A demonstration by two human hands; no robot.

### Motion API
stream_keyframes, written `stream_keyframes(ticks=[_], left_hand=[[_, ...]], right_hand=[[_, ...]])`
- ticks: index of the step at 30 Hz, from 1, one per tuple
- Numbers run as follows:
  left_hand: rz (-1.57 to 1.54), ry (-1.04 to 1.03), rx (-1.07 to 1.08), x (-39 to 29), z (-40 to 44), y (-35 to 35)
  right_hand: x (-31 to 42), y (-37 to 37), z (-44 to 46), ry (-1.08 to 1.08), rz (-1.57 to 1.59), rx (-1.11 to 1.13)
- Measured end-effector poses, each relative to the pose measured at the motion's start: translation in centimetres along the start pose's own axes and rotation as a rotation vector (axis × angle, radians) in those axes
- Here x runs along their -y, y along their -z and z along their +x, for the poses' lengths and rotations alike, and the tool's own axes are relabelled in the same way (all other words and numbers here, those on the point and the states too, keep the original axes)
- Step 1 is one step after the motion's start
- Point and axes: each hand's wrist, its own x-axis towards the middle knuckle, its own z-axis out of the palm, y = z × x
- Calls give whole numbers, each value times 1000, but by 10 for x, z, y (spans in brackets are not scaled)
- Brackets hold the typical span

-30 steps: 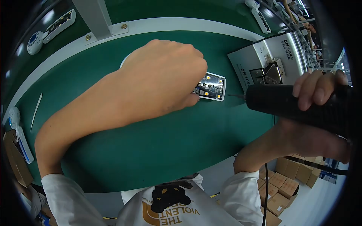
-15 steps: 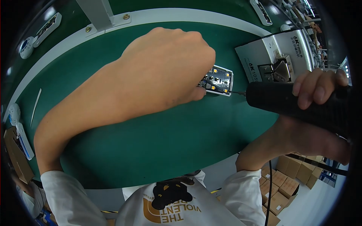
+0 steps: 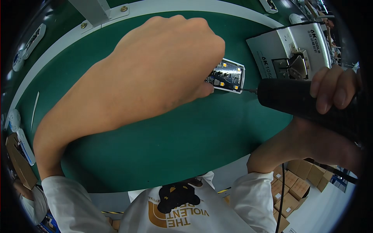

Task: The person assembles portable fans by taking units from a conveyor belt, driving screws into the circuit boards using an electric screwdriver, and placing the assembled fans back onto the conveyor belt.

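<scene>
A black circuit board with small yellow LEDs [image 3: 230, 76], set in a white housing, shows past the knuckles of my left hand [image 3: 176, 58]. My left fingers are closed round it, and the hand hides most of its length. In my right hand [image 3: 332, 89] is a black electric screwdriver [image 3: 287, 95], lying almost level and pointing left. The thin bit meets the lower right corner of the housing; whether it sits in a screw is too small to tell.
A silver screw feeder box [image 3: 289, 48] stands at the back right. White devices [image 3: 25, 147] and an open carton [image 3: 20, 159] lie at the left, near a thin white stick [image 3: 35, 110] on the green tabletop [image 3: 163, 151]. Brown boxes [image 3: 289, 204] are stacked on the floor.
The whole view has shifted slightly, with the board and screwdriver appearing a little higher and further right. Both hands keep their hold, and the bit stays at the board's corner.
</scene>
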Motion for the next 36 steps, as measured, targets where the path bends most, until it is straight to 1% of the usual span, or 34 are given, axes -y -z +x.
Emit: stream_keyframes(ticks=[4, 7, 9, 10, 11, 13, 14, 16, 17, 18, 20, 21, 22, 24, 25, 26, 28, 30, 31, 32, 33, 34, 36], left_hand=[[-15, -49, -23, 1, 0, 4], [-22, -40, 25, 1, 0, 6], [-20, -25, 12, 0, 1, 4], [-20, -11, 5, 0, 1, 4], [-9, -7, -4, 1, 2, 3], [-61, -28, 72, 2, 5, 7], [-39, -21, 63, 2, 5, 4], [79, -202, -147, 0, 9, -5], [107, -166, -133, -4, 9, -5], [141, -182, -138, -5, 13, -2], [246, -134, -285, -3, 20, 7], [357, -122, -334, -3, 26, 19], [355, -129, -339, 1, 30, 26], [457, -82, -408, 3, 54, 37], [430, -35, -340, 2, 67, 40], [439, -40, -352, -1, 80, 44], [596, 103, -204, -7, 105, 50], [700, 146, -334, 46, 113, 30], [712, 201, -410, 64, 116, 30], [722, 254, -474, 79, 115, 35], [730, 353, -422, 85, 117, 42], [737, 449, -365, 87, 120, 49], [691, 663, -118, 94, 138, 58]], right_hand=[[0, -2, -1, -11, 14, 4], [-3, 14, 6, -15, 18, 11], [-2, 17, 5, -6, 18, 23], [2, 7, -2, 2, 20, 31], [10, 19, -5, 13, 22, 37], [18, 31, -6, 43, 38, 53], [17, 37, -6, 63, 47, 59], [15, 37, -1, 124, 57, 52], [15, 34, 0, 156, 58, 38], [16, 37, 1, 192, 57, 28], [22, 38, -4, 259, 52, 14], [23, 39, -3, 279, 50, 10], [28, 28, -4, 281, 42, 10], [23, 14, -5, 322, -17, -215], [20, 14, -2, 337, -16, -211], [17, 15, 1, 365, -18, -245], [24, 26, -1, 390, -29, -282], [22, 29, -15, 306, 113, -309], [22, 33, -12, 323, 110, -307], [20, 33, -9, 253, 125, -318], [18, 33, -8, 172, 140, -339], [12, 33, -5, 75, 75, -361], [-3, 38, -2, 25, 75, -354]])
